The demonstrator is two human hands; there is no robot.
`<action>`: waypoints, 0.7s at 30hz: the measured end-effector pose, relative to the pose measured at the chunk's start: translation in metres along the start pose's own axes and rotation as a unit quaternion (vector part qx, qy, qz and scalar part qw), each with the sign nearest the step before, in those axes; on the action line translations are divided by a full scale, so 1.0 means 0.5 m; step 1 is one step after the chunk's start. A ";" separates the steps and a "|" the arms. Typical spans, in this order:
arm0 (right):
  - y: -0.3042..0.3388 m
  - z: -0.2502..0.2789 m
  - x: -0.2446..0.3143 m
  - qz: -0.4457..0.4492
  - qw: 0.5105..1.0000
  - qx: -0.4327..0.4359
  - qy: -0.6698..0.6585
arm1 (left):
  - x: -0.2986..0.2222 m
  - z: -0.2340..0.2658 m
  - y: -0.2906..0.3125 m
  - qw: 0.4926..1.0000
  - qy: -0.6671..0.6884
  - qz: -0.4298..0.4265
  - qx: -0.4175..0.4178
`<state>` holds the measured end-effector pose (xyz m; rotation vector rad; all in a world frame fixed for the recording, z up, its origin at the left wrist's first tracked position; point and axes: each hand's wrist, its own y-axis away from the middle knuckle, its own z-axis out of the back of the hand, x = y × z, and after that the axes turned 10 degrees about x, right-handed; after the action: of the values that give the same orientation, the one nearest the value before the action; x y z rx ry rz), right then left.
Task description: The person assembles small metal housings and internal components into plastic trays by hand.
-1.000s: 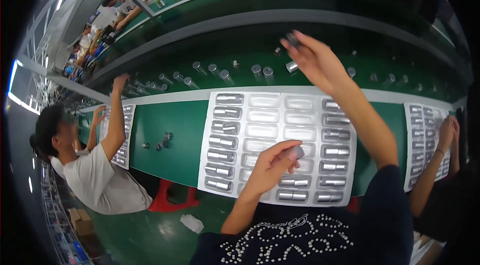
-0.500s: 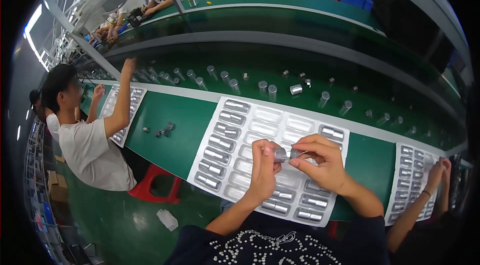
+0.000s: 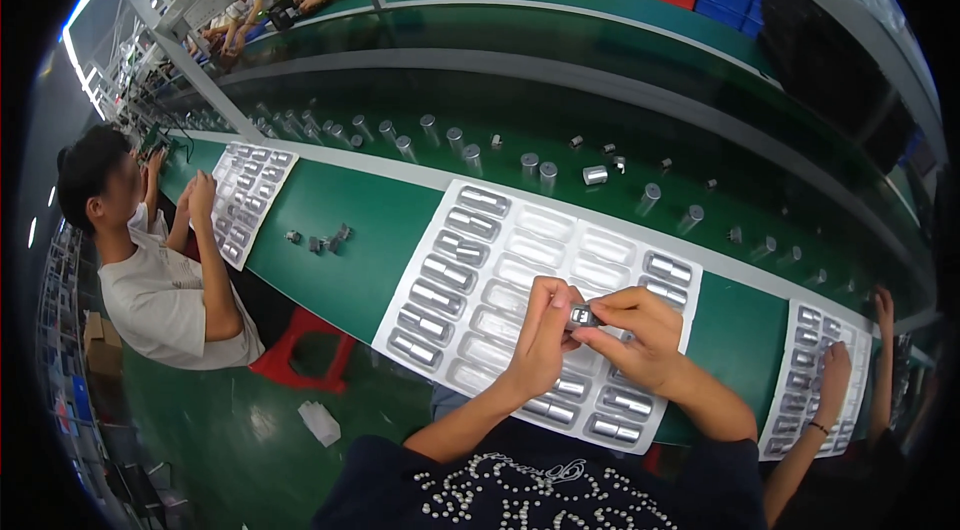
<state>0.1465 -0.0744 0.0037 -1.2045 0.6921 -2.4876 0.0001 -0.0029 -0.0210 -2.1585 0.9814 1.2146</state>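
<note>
My left hand [image 3: 541,342] and my right hand [image 3: 646,334] meet above a white molded tray [image 3: 462,373]. Between their fingertips sits a small metal cylinder [image 3: 582,315], its end face turned up toward me; the fingers cover most of its sides. My left thumb and fingers close on it from the left, my right thumb and forefinger from the right. Silver cylinders [image 3: 443,272] lie on their sides in the tray's left column. More silver cylinders [image 3: 626,401] fill pockets on the right and at the near edge. My hands hide part of the tray's middle.
Beyond the tray, upright silver cylinders [image 3: 473,160] and small metal parts [image 3: 595,175] stand along a dark green strip. Loose dark parts [image 3: 330,240] lie on the green table. Co-workers sit at both sides, by a left tray [image 3: 246,192] and a right tray [image 3: 812,370].
The small cylinder has turned so that its end face shows, with my fingers drawn closer around it. The left co-worker's raised arm came down; a hand at right reached toward the strip.
</note>
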 end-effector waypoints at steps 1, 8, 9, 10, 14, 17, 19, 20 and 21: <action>0.003 -0.001 -0.001 -0.005 1.000 0.008 -0.024 | 0.001 0.000 0.000 0.998 0.056 0.026 0.002; 0.026 -0.065 -0.027 -0.202 0.829 -0.024 -0.520 | 0.013 0.007 0.010 0.983 0.161 0.074 -0.047; 0.028 -0.070 -0.029 -0.203 0.830 -0.023 -0.518 | 0.014 0.007 0.011 0.983 0.163 0.073 -0.047; 0.032 -0.076 -0.031 -0.183 0.851 -0.018 -0.492 | 0.014 0.005 0.014 0.985 0.152 0.064 -0.054; 0.024 -0.066 -0.045 -0.168 0.909 0.009 -0.381 | 0.023 0.014 0.005 0.984 0.156 0.067 -0.060; -0.013 -0.041 -0.038 -0.145 0.955 0.016 -0.260 | 0.037 0.014 -0.013 0.987 0.127 0.051 -0.083; -0.045 -0.010 -0.041 -0.040 0.995 0.096 -0.006 | 0.036 0.027 -0.024 0.991 0.069 0.016 -0.112; -0.065 -0.004 -0.069 -0.021 0.997 0.069 0.026 | 0.024 0.045 -0.030 0.991 0.099 0.069 -0.053; -0.074 0.006 -0.101 -0.100 0.995 0.030 0.010 | 0.016 0.058 -0.028 0.984 0.131 0.123 0.012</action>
<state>0.1776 -0.0213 -0.0075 -1.2858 0.5193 -2.6639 -0.0017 0.0230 -0.0414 -2.2693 1.4005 1.0320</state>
